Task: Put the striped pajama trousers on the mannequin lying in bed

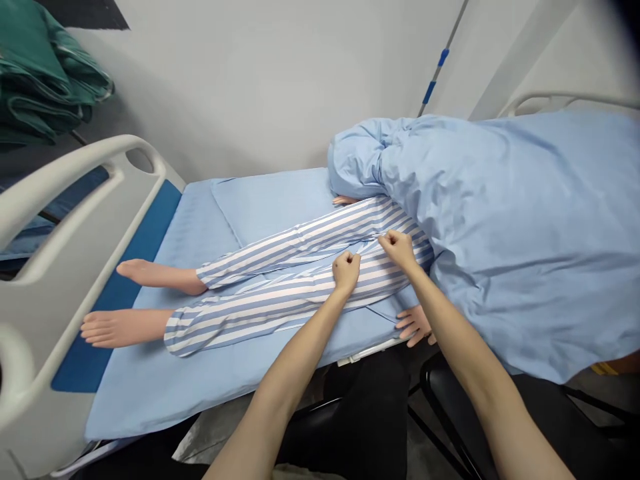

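Note:
A manikin's legs lie on the bed in blue-and-white striped trousers (260, 303), its bare feet (113, 328) towards the footboard. My left hand (346, 272) is closed in a fist at the near thigh, pinching the trouser cloth. Closer to the hips, my right hand (397, 248) is likewise closed on the cloth near the crotch, which is drawn into folds between the hands. A light blue quilt (500, 200) covers the manikin's upper body. One manikin hand (415, 325) sticks out from under it at the near bed edge, below my right forearm.
The bed's sheet (150, 393) is light blue. A white and blue footboard (115, 267) stands at the left, with folded green cloth (45, 73) beyond it. Black chairs (450, 400) are by the near side. A pole (435, 80) rises against the wall behind.

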### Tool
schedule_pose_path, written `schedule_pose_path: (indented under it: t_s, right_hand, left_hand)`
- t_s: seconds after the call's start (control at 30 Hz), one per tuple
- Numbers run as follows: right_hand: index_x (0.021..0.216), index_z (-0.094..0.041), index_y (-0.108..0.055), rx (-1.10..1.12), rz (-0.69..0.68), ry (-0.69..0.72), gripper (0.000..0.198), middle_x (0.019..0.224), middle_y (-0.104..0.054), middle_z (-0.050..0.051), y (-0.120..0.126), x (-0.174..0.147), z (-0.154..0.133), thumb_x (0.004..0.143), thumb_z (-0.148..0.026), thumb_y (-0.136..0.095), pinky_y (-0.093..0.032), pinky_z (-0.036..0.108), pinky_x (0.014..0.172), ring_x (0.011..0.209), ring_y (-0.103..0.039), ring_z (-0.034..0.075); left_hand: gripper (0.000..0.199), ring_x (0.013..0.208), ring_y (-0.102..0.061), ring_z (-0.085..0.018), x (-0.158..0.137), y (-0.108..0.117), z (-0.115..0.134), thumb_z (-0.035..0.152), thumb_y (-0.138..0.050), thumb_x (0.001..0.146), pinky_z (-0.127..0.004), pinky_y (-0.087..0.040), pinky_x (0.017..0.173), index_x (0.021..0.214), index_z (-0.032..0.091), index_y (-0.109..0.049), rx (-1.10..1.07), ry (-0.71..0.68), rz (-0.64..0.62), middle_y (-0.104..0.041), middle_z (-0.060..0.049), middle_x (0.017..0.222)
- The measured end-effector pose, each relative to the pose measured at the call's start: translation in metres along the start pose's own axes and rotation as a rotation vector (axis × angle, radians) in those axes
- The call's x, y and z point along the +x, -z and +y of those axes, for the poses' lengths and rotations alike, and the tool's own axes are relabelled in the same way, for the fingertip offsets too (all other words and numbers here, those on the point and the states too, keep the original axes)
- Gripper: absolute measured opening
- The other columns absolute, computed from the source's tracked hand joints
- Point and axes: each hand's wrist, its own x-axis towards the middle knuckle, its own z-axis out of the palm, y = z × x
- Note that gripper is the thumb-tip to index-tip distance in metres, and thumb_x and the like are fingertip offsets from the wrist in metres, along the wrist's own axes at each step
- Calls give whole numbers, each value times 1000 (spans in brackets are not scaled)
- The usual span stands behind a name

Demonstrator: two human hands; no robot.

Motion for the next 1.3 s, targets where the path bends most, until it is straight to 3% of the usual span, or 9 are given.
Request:
schedule_pose_path:
  t_s: [0.2, 0.43, 0.53, 0.7, 0.83, 0.97, 1.07, 1.17, 1.3]
  right_hand:
    - [56, -21, -31, -266, 131, -104, 32, 51, -34, -3, -6, -13, 16, 79, -32, -51, -24, 29, 62, 55, -28, 11]
    - [57, -20, -38, -278, -188, 47, 31, 53, -42, -2, -4, -21, -6, 77, -39, -52, -25, 28, 61, 54, -34, 12]
    - [57, -21, -38, -142, -144, 35, 35, 53, -39, -3, -1, -16, -14, 78, -45, -53, -30, 26, 61, 55, -37, 11]
    - [56, -21, -35, -214, 47, -105, 32, 53, -37, -3, -12, -21, -2, 77, -39, -51, -28, 27, 63, 57, -34, 12]
    - [58, -20, -38, -382, 140, -108, 27, 56, -43, -1, -25, -31, 12, 78, -34, -50, -24, 29, 64, 59, -33, 13]
    - [59, -21, -37, -433, 164, -55, 26, 59, -44, 1, -29, -34, 16, 79, -34, -49, -23, 30, 64, 61, -33, 15]
    - [59, -21, -37, -473, 160, -50, 26, 59, -44, 1, -26, -34, 17, 78, -33, -49, -21, 30, 63, 61, -32, 15]
    - [58, -21, -39, -483, 124, -86, 24, 57, -45, 1, -24, -32, 13, 76, -32, -52, -21, 30, 62, 59, -31, 15]
    - [56, -23, -37, -315, 83, -123, 26, 51, -40, -2, -51, -37, -32, 74, -33, -52, -28, 31, 61, 56, -34, 14]
  left_hand:
    - [36, 58, -32, -12, -3, -24, 13, 22, -56, 81, -28, -29, 63, 54, 21, -31, -85, -108, 12, -33, 4, 53]
    - [37, 57, -33, -13, -5, -28, 0, 21, -61, 77, -29, -28, 63, 50, 22, -35, -23, -36, 7, -37, 3, 50]
    - [32, 56, -41, -13, -7, -14, 9, 21, -57, 77, -28, -34, 63, 49, 21, -42, -183, 21, -76, -46, 2, 50]
    - [31, 55, -46, -12, -9, 78, 22, 32, -60, 78, -28, -38, 62, 50, 20, -51, -259, -101, -153, -53, -1, 53]
    - [30, 54, -42, -12, -1, 196, 6, 32, -60, 75, -27, -35, 59, 49, 19, -53, -106, -154, 54, -50, 0, 51]
    - [28, 53, -40, -13, 5, 288, -27, 27, -57, 73, -28, -31, 58, 46, 20, -53, 71, 12, 259, -46, 0, 48]
    - [27, 55, -40, -14, 3, 317, -49, 24, -57, 71, -28, -28, 59, 45, 20, -48, 229, 57, 293, -44, 1, 47]
    - [28, 55, -39, -14, -1, 321, -60, 22, -58, 70, -27, -28, 60, 45, 21, -44, 222, 6, 308, -42, 2, 47]
    - [27, 55, -41, -14, -4, 322, -61, 22, -56, 71, -27, -30, 62, 45, 21, -46, 79, 0, 331, -44, 2, 47]
